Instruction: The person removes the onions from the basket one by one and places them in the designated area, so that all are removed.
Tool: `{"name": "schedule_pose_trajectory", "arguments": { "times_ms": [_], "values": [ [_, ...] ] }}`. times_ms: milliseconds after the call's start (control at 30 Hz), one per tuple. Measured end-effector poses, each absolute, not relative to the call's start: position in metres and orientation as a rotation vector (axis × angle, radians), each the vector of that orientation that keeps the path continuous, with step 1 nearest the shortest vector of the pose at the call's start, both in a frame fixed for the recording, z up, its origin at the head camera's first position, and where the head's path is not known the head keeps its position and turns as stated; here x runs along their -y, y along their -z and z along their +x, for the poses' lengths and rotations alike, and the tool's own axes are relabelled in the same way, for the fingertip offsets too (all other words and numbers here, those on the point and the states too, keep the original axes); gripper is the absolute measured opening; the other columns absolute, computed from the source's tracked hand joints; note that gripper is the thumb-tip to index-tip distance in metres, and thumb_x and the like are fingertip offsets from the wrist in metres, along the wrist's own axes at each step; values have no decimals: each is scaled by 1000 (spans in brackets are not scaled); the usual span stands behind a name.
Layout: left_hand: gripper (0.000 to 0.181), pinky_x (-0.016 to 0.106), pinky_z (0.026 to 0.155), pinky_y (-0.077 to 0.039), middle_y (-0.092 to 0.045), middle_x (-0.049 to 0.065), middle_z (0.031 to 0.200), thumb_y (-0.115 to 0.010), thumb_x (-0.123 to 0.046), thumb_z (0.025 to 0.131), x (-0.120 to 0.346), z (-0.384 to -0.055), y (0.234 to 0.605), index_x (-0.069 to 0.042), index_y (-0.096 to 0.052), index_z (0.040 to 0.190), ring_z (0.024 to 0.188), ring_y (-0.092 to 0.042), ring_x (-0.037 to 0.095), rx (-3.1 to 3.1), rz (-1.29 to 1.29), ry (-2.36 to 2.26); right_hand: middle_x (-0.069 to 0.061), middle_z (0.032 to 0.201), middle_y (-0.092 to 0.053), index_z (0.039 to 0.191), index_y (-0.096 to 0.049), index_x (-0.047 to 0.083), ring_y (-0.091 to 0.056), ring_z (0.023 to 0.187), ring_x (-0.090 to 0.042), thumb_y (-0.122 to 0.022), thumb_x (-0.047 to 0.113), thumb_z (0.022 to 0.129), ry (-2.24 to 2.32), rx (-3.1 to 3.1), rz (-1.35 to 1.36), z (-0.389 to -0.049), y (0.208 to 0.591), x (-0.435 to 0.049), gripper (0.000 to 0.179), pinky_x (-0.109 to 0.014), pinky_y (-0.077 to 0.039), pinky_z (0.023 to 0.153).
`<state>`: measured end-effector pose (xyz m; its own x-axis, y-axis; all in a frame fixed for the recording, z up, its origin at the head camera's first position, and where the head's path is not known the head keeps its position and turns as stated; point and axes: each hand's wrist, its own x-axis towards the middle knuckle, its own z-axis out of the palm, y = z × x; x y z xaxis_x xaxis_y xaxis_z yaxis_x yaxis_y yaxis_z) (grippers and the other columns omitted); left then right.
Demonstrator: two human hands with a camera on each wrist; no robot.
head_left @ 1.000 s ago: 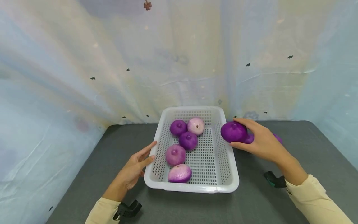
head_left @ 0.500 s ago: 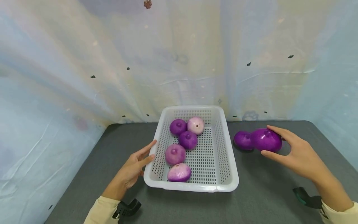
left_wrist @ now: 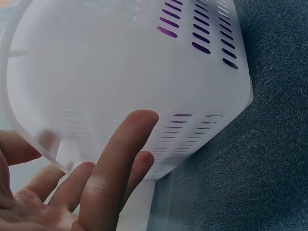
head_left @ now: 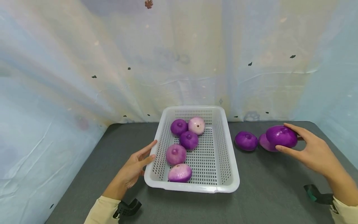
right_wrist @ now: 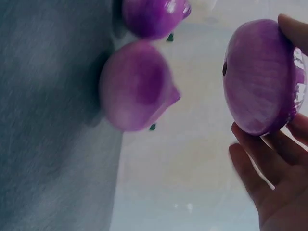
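Observation:
My left hand [head_left: 134, 168] grips the left rim of a white plastic basket [head_left: 195, 187]. In the left wrist view its fingers [left_wrist: 115, 168] lie along the outer wall, with the thumb over the rim. Inside the basket are several onions, among them a pale one [head_left: 196, 126] and a pink-purple one [head_left: 176, 154]. On the right, my right hand [head_left: 313, 152] holds a dark purple onion [head_left: 281, 136] between thumb and fingers, raised off the table. Behind that onion a lighter purple onion [right_wrist: 137, 86] sits on the table, partly hidden in the head view.
Another purple onion [head_left: 246, 141] rests on the grey table [head_left: 265, 199], between the basket and the raised onion. A pale patterned curtain [head_left: 190, 62] hangs behind the table and at both sides.
My right hand has carried the dark purple onion rightward, away from the basket's right rim, uncovering the onions on the table. The left hand and the basket have stayed put.

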<state>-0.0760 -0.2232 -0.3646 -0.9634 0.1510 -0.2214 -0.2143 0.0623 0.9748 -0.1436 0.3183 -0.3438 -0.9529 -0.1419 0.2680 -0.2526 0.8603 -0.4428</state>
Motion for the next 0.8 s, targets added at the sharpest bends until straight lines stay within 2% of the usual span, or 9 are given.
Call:
{"name": "schedule_pose_trajectory", "arguments": {
  "times_ms": [200, 267, 567, 800],
  "values": [
    [62, 55, 80, -58, -23, 2, 166, -60, -25, 101, 223, -76, 364, -33, -33, 156, 133, -50, 38, -2081, -61, -1986, -42, 141, -32, 154, -31, 0, -41, 116, -57, -79, 41, 84, -753, 2808, 212, -156, 354, -337, 94, -71, -40, 84],
    [62, 55, 80, -58, -23, 2, 166, -60, -26, 101, 223, -76, 364, -33, -32, 156, 133, -49, 38, -2080, -60, -1986, -44, 141, -30, 154, -28, -3, -40, 115, -59, -77, 41, 86, -762, 2826, 171, -158, 358, -343, 95, -72, -41, 83],
    [61, 55, 80, -58, -24, 2, 165, -59, -25, 101, 223, -75, 364, -34, -33, 156, 132, -50, 38, -2084, -67, -1983, -48, 137, -34, 153, -23, -8, -45, 107, -64, -71, 47, 89, -711, 2923, 26, -169, 374, -368, 97, -64, -51, 68],
    [60, 54, 81, -58, -26, 4, 164, -59, -24, 101, 222, -75, 363, -33, -34, 155, 131, -51, 37, -2098, -64, -1972, -50, 125, -41, 150, -26, -10, -49, 104, -64, -71, 51, 88, -642, 2979, -16, -172, 385, -378, 98, -64, -50, 71]
  ]
}}
